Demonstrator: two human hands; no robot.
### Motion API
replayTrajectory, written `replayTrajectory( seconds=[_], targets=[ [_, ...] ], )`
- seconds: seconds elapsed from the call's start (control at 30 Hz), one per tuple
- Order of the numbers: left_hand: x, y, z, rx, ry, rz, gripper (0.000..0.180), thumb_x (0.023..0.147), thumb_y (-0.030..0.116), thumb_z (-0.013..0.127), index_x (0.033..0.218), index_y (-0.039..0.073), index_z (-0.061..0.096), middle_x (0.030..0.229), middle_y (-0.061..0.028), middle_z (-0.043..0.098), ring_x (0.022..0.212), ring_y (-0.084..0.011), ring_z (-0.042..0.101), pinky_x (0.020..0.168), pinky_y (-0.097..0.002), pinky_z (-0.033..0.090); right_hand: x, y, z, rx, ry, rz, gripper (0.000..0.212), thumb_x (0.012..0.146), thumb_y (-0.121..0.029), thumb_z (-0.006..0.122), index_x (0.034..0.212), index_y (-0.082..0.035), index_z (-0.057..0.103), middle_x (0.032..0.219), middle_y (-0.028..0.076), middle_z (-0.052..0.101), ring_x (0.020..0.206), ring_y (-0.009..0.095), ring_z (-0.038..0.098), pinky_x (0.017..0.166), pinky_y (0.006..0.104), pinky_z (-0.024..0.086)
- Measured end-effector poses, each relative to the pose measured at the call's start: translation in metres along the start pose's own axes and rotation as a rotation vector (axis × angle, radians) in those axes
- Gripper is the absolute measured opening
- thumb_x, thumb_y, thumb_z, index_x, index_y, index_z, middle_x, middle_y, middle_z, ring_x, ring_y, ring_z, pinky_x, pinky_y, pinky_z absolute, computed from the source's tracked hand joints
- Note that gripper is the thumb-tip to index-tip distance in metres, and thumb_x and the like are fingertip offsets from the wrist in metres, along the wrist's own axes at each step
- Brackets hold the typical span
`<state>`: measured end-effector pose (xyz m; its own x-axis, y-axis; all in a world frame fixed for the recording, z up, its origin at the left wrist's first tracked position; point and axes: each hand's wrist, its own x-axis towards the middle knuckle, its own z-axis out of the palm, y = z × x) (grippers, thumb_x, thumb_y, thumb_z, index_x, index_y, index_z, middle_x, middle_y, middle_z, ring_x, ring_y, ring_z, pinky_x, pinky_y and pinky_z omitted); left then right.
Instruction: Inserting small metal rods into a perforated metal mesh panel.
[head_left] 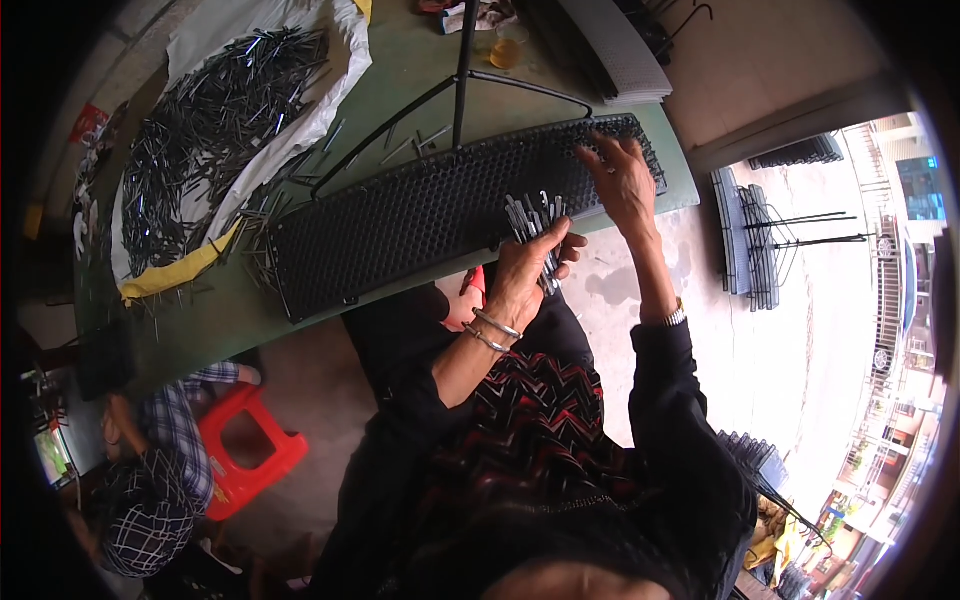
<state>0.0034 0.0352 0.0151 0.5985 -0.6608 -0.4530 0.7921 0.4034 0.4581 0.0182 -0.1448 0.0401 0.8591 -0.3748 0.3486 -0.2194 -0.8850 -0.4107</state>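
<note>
A long black perforated metal panel (pixel 400 215) lies across the near edge of the green table, with a black wire frame (pixel 459 100) rising from its far side. My left hand (pixel 522 268) is closed round a bundle of thin silvery metal rods (pixel 534 215), their ends sticking up in front of the panel. Over the panel's right end, my right hand (pixel 625 188) has its fingers bent and apart, the tips at the perforated surface. I see nothing held between them, though the tips are partly lost against the dark metal.
A white sack (pixel 345 55) full of loose dark rods lies open at the left of the green table (pixel 220 325). More panels (pixel 625 55) are stacked far right, near a cup of yellow liquid (pixel 504 54). A red stool (pixel 285 455) and another person (pixel 155 510) are lower left.
</note>
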Motion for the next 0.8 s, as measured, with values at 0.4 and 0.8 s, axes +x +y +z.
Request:
replayTrajectory(
  seconds=[0.4,0.8],
  targets=[
    [-0.003,0.004,0.007,0.083,0.020,0.047,0.019,0.084,0.020,0.068,0.098,0.007,0.064,0.084,-0.0063,0.070,0.072,-0.0134,0.067,0.050,-0.0207,0.039,-0.039,-0.022,-0.036,0.726,-0.591,0.305,0.021,0.087,-0.020,0.060,0.087,0.000,0.064,0.074,0.000,0.058,0.071,0.007,0.051,0.060,0.0250,0.040],
    [-0.005,0.006,0.007,0.110,0.084,0.044,0.017,0.086,0.019,0.066,0.099,0.008,0.065,0.084,-0.0059,0.071,0.072,-0.0145,0.069,0.050,-0.0215,0.038,-0.041,-0.026,-0.032,0.758,-0.573,0.304,0.023,0.087,-0.020,0.062,0.084,0.002,0.061,0.075,0.004,0.061,0.071,0.010,0.058,0.063,0.0253,0.046]
  ],
)
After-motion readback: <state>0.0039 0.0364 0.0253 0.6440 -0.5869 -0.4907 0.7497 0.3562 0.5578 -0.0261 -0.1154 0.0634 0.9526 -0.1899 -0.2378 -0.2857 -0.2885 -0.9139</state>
